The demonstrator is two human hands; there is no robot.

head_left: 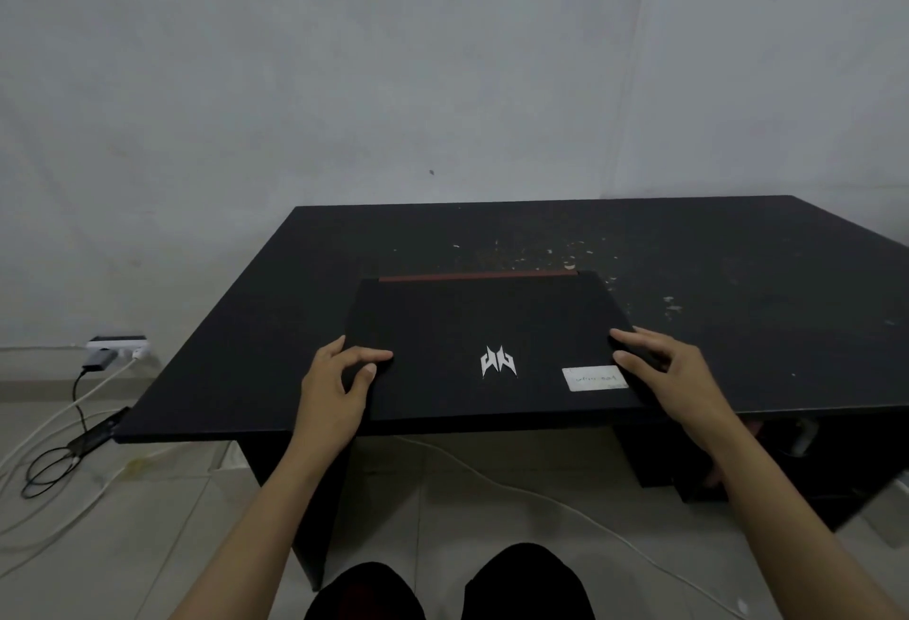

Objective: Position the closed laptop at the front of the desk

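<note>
Two hands grip a closed black laptop [487, 349] lying at the near edge of a black desk [738, 275]. The left hand [334, 388] clasps the laptop's left side, thumb on the lid; the right hand [669, 373] holds the right side, fingers spread over the lid corner. A silver logo [498, 361] and a white sticker [592, 378] mark the lid, and a red strip [477, 276] runs along its far edge. Pale flecks and scuffs [541, 253] mar the desk beyond the laptop. Behind stands a bare grey wall [393, 78]. On the left, a wall socket [118, 346] feeds white and black cables [54, 452] across the tiled floor [147, 521].
</note>
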